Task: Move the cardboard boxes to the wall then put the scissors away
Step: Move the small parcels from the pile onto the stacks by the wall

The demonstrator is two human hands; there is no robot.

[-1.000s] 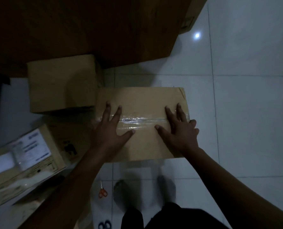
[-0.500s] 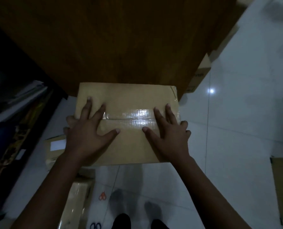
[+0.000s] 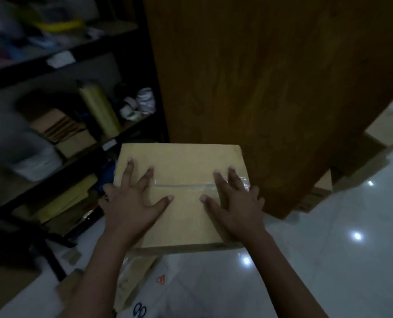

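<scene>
Where the left hand (image 3: 131, 203) lies, we record spread, straight fingers flat on the top of the cardboard box (image 3: 181, 161), with the outer fingers falling over its left edge. The right hand (image 3: 234, 203) lies the same way near the right edge, thumb pointing inward. Neither hand is curled into a fist. A clear tape seam (image 3: 181, 185) runs across the top between the two hands. We note the box sits just in front of a brown wooden panel (image 3: 271, 88); whether they touch, we cannot tell. To the left stands a black shelf rack (image 3: 76, 53) holding a yellowish roll (image 3: 101, 111), tape rolls (image 3: 131, 110) and blurred items. Below the box, on the white tiled floor (image 3: 328, 260), lie a second cardboard box (image 3: 133, 278), orange-handled scissors (image 3: 160, 279) and blue-handled scissors (image 3: 139, 310). More cartons (image 3: 317, 193) show beside the panel's right edge.
</scene>
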